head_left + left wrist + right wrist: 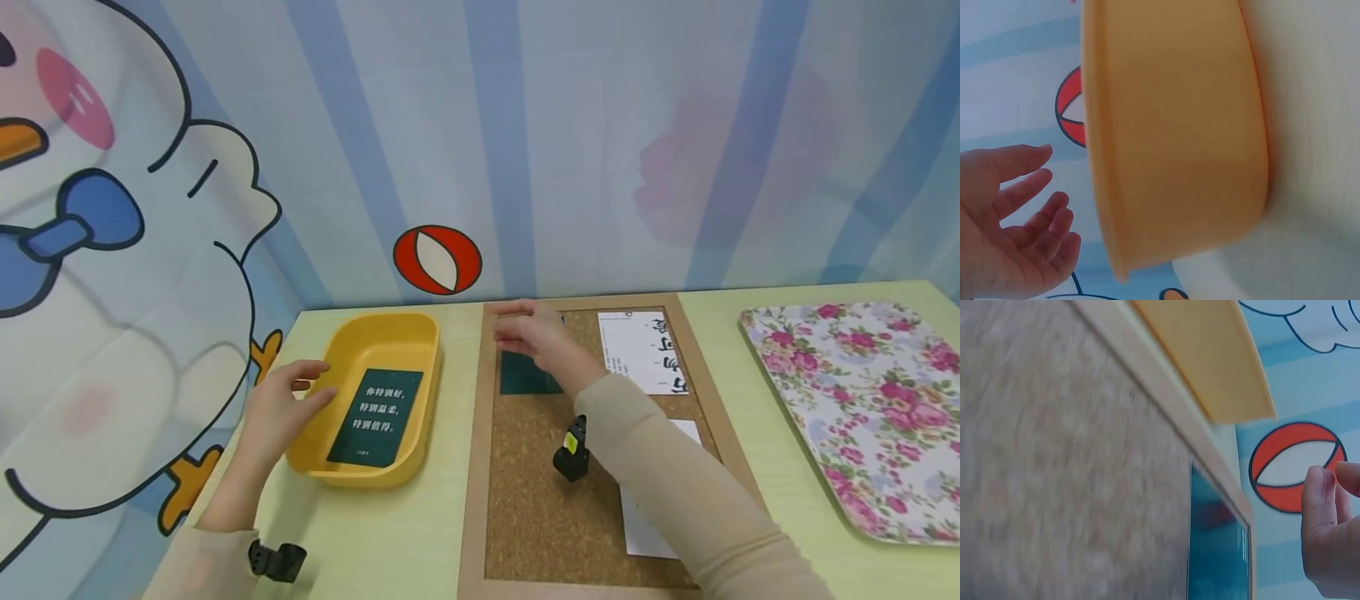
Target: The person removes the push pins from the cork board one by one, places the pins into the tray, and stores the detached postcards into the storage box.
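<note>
My left hand hovers by the left side of a yellow plastic bin, fingers loosely bent with nothing in them. Inside the bin lies a dark green card with white Chinese writing. Over the upper left of a wood-framed cork board is my right hand, its fingers slightly bent and holding nothing. Beneath it, a second dark green card lies on the cork, partly hidden by the hand. In the right wrist view this glossy card sits along the frame, apart from the fingers.
A white card with black lettering is at the board's upper right. Below it, another white card is partly covered by my right sleeve. A floral tray lies at the right. A printed curtain hangs behind the table.
</note>
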{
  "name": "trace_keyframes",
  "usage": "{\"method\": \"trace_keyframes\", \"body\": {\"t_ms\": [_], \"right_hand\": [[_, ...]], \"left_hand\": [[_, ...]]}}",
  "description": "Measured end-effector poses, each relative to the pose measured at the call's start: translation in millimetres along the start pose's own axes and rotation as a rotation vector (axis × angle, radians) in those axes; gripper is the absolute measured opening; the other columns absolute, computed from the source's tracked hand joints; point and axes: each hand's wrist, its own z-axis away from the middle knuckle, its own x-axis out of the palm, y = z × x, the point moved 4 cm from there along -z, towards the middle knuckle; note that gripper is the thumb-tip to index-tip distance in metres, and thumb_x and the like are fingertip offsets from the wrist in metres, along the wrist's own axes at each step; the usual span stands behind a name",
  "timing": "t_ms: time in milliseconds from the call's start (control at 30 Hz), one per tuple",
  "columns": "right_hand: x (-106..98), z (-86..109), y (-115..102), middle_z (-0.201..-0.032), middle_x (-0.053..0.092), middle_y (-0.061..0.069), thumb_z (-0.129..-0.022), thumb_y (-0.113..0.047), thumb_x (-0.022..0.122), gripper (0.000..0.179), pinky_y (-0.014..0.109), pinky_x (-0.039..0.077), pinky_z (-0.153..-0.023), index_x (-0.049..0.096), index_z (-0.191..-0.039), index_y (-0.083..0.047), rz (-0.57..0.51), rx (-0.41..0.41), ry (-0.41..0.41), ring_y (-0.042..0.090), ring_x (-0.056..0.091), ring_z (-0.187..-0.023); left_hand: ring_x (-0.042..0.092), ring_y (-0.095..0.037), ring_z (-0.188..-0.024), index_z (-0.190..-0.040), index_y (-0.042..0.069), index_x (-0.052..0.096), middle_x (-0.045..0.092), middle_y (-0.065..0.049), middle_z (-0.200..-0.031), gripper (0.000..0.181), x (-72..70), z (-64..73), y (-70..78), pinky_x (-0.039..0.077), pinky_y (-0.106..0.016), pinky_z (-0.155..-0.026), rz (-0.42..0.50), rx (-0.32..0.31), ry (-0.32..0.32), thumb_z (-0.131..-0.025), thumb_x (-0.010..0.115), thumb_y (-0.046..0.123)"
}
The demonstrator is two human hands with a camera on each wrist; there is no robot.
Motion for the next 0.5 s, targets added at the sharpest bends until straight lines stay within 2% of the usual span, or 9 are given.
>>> {"method": "trace_keyframes", "body": {"t_ms": [133, 233, 500], "right_hand": [[-16.3, 0.2, 0.0, -0.086, 0.062, 0.008, -0.089, 0.002, 0.058, 0.044, 0.022, 0.053, -0.063, 0.048, -0.131, 0.004, 0.002, 0.017, 0.004, 0.013, 0.062, -0.067], [-26.5, 0.4, -1.3, -0.085, 0.061, 0.006, -0.089, 0.001, 0.057, 0.045, 0.021, 0.053, -0.063, 0.046, -0.132, 0.003, 0.007, 0.029, 0.014, 0.012, 0.062, -0.066], [-43.4, -0.3, -3.5, -0.115, 0.055, 0.016, -0.091, -0.003, 0.057, 0.045, 0.021, 0.053, -0.070, 0.045, -0.134, 0.001, 0.045, 0.040, 0.020, 0.015, 0.062, -0.082]], "left_hand": [[0.054, -0.037, -0.100, -0.116, -0.004, 0.061, 0.059, -0.023, -0.113, 0.033, 1.5, 2.3, 11.7, 0.048, -0.047, -0.084, 0.005, 0.022, 0.006, -0.086, 0.066, 0.012], [0.054, -0.037, -0.101, -0.116, -0.002, 0.062, 0.058, -0.022, -0.115, 0.032, 4.2, 3.3, 20.6, 0.047, -0.048, -0.085, 0.006, 0.037, -0.010, -0.087, 0.066, 0.012], [0.054, -0.036, -0.104, -0.114, 0.002, 0.063, 0.057, -0.019, -0.116, 0.031, 16.1, 6.1, 49.1, 0.046, -0.050, -0.085, -0.010, 0.118, -0.059, -0.085, 0.068, 0.011]]}}
